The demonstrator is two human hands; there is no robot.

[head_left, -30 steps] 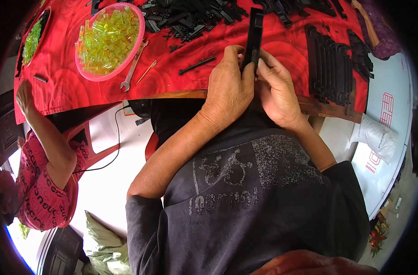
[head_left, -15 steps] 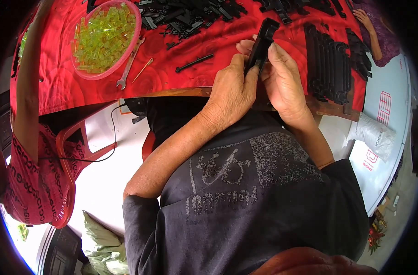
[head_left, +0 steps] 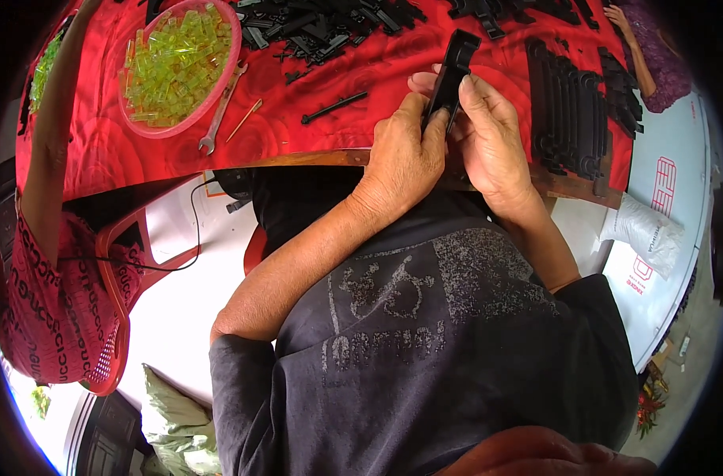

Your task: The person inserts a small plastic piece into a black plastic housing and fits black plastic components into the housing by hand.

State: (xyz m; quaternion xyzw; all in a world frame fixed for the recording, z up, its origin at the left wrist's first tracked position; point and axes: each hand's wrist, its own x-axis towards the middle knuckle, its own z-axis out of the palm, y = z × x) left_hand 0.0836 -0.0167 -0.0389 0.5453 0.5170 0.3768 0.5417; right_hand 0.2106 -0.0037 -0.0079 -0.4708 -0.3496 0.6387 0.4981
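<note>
item: left hand (head_left: 401, 155) and right hand (head_left: 492, 143), both at the near edge of the red-clothed table (head_left: 99, 151), closed together round the lower end of a long black plastic part (head_left: 450, 75). left fingers curl shut against its left side; right fingers lie flat along its right side, thumb across. part stands between the hands, long axis pointing away from the body, leaning slightly right, upper end free above the fingertips; neither hand is nearer. beyond: loose black strip (head_left: 334, 107), spanner (head_left: 221, 107), pink bowl of yellow-green pieces (head_left: 179, 67), stacked black parts (head_left: 571, 111). change: against the picture a second back, the part is tilted more to the right.
</note>
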